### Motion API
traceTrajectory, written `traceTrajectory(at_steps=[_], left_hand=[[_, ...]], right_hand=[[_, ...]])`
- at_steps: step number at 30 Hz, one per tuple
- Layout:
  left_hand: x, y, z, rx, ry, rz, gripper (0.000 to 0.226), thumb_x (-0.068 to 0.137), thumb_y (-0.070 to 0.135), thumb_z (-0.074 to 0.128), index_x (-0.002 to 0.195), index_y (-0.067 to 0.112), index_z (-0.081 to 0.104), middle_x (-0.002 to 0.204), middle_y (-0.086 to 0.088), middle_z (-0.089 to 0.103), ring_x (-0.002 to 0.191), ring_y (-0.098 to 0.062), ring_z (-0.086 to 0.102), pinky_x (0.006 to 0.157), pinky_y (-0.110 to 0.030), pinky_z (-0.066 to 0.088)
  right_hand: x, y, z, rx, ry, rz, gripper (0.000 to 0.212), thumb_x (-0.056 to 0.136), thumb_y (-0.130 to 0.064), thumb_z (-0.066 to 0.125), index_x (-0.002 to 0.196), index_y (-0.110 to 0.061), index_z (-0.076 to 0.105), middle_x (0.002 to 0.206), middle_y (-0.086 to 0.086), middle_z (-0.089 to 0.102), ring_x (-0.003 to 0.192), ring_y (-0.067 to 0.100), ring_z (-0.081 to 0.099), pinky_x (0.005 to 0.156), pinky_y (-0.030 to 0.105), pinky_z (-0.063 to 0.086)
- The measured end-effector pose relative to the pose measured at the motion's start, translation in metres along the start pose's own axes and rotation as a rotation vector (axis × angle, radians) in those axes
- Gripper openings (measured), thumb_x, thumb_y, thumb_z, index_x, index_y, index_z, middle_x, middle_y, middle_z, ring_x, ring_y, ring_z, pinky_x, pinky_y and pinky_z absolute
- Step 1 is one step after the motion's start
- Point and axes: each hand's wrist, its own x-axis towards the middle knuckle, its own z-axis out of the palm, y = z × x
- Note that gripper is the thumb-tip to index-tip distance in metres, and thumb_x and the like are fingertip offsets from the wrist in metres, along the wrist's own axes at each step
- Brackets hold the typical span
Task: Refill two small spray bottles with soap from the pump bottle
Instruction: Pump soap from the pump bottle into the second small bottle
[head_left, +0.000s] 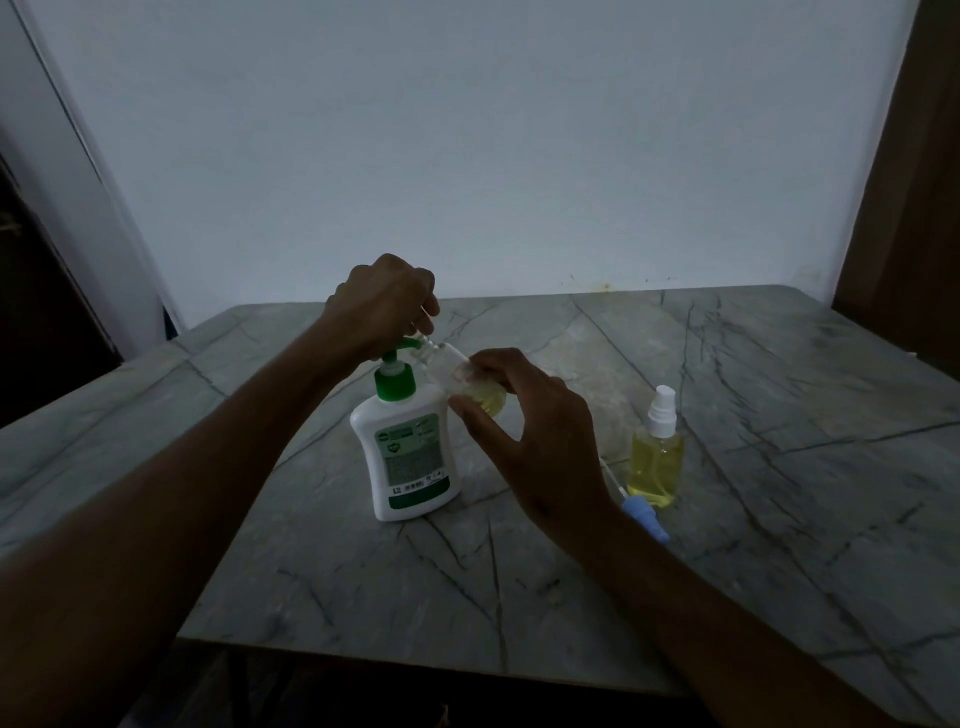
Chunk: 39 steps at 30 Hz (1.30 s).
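Note:
A white pump bottle (410, 457) with a green pump head stands on the marble table (727, 415). My left hand (379, 306) sits on top of the pump head, fingers curled over it. My right hand (535, 441) holds a small clear spray bottle (467, 382) tilted, its open neck up against the pump's nozzle; yellowish soap sits in its lower end. A second small spray bottle (655, 457), full of yellow soap and capped with a white sprayer, stands upright to the right.
A blue spray head with a thin tube (644, 517) lies on the table beside the capped bottle, partly hidden by my right forearm. A pale wall runs behind the table. The table's near edge lies below my arms.

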Motion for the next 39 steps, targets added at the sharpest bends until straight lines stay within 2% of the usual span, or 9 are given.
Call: traceTrajectory(at_steps=[2,6,8,12,15,19,30,33,39], left_hand=[[0.002,0.0009,-0.0004,0.008,0.007,0.001,0.032,0.105,0.016,0.046,0.107,0.002,0.074,0.102,-0.01,0.079,0.102,-0.029,0.074,0.097,-0.048,0.058],[0.0015,-0.0016,0.0034,-0.056,-0.011,-0.024,0.033,0.105,0.012,0.044,0.109,-0.001,0.074,0.102,-0.011,0.079,0.1,-0.026,0.074,0.072,-0.03,0.054],[0.0012,-0.0037,0.0046,-0.057,-0.012,-0.025,0.032,0.105,0.011,0.044,0.11,-0.002,0.073,0.102,-0.012,0.079,0.1,-0.026,0.074,0.068,-0.027,0.051],[0.0022,-0.0039,0.0033,-0.04,-0.014,-0.004,0.032,0.105,0.012,0.045,0.108,-0.001,0.074,0.101,-0.012,0.079,0.101,-0.027,0.075,0.077,-0.03,0.056],[0.0017,-0.0002,0.0011,-0.043,-0.012,0.002,0.033,0.106,0.012,0.044,0.111,-0.003,0.073,0.106,-0.015,0.078,0.103,-0.029,0.073,0.077,-0.033,0.056],[0.0011,0.0012,0.0017,-0.003,-0.026,0.038,0.034,0.108,0.008,0.042,0.116,-0.009,0.071,0.113,-0.02,0.077,0.107,-0.034,0.072,0.093,-0.042,0.057],[-0.003,0.0022,0.0017,0.089,-0.02,0.083,0.032,0.108,0.005,0.044,0.118,-0.01,0.069,0.114,-0.023,0.076,0.109,-0.036,0.073,0.1,-0.049,0.057],[-0.0004,0.0019,-0.0008,0.135,-0.022,0.096,0.03,0.109,0.006,0.045,0.117,-0.007,0.071,0.112,-0.02,0.077,0.108,-0.035,0.073,0.102,-0.055,0.056],[-0.0019,-0.0007,0.0029,0.17,-0.053,0.104,0.029,0.108,0.003,0.046,0.12,-0.01,0.069,0.115,-0.023,0.076,0.108,-0.037,0.073,0.103,-0.055,0.056]], right_hand=[[-0.0001,-0.0006,-0.0001,0.001,0.004,0.004,0.037,0.098,-0.045,0.063,0.124,-0.02,0.061,0.114,-0.008,0.07,0.098,0.006,0.064,0.089,0.04,0.055],[0.0002,-0.0011,0.0,0.011,-0.005,0.007,0.037,0.098,-0.045,0.063,0.124,-0.019,0.062,0.113,-0.007,0.071,0.097,0.006,0.064,0.09,0.039,0.055],[0.0003,-0.0007,0.0004,0.011,-0.008,0.001,0.036,0.098,-0.044,0.064,0.123,-0.018,0.062,0.112,-0.007,0.07,0.096,0.005,0.063,0.089,0.039,0.055],[0.0011,-0.0006,-0.0001,0.012,-0.001,-0.003,0.036,0.098,-0.044,0.063,0.122,-0.018,0.062,0.111,-0.006,0.07,0.096,0.003,0.062,0.089,0.038,0.055],[0.0017,-0.002,-0.0006,0.017,0.004,-0.005,0.037,0.098,-0.045,0.062,0.122,-0.017,0.062,0.111,-0.005,0.071,0.095,0.004,0.063,0.089,0.039,0.055],[0.0018,-0.0019,0.0009,0.021,0.006,-0.008,0.038,0.097,-0.045,0.062,0.122,-0.016,0.062,0.112,-0.004,0.071,0.096,0.004,0.064,0.09,0.039,0.056],[0.0011,-0.001,0.0004,0.018,-0.002,0.008,0.039,0.098,-0.046,0.06,0.123,-0.017,0.063,0.113,-0.005,0.071,0.097,0.005,0.063,0.089,0.04,0.056],[0.0004,-0.0014,0.0019,0.018,0.013,0.004,0.04,0.097,-0.046,0.061,0.124,-0.016,0.063,0.114,-0.003,0.072,0.099,0.006,0.064,0.09,0.041,0.057],[-0.0004,0.0002,0.003,0.014,0.003,0.015,0.04,0.098,-0.048,0.06,0.124,-0.018,0.063,0.113,-0.005,0.071,0.098,0.004,0.063,0.089,0.042,0.057]])
